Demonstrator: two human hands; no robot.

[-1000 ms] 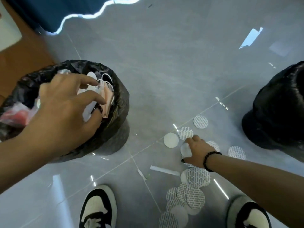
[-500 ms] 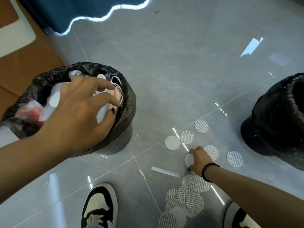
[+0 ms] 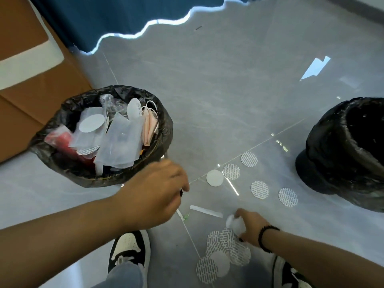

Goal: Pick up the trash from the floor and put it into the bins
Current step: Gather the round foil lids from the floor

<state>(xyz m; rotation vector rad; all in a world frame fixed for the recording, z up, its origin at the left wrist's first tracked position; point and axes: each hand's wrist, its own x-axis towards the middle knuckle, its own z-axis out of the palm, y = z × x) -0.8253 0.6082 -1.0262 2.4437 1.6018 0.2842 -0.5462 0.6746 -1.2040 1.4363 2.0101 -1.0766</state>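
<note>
with the right hand (image 3: 248,227) fingers (image 3: 239,213) already clamped on a white disc (image 3: 232,221), the overlapping discs (image 3: 226,249) on the floor just below them should be gathered one at a time, while the left hand (image 3: 154,194), loosely curled and holding nothing visible, is kept near the full bin (image 3: 164,121).

Grey tiled floor (image 3: 228,90); two bins (image 3: 104,177), scattered round seals (image 3: 259,189), paper strip (image 3: 205,211)

Bright, even daylight over glossy grey floor (image 3: 207,100). Hard white glare along curtain (image 3: 124,15) hem up top, a window patch mirrored at right, small sparkles on tile seams. Soft, faint shadows only. Slight motion blur on left hand (image 3: 153,194). Wide-angle bowing at edges. Right bin (image 3: 340,154) interior lost in black.
</note>
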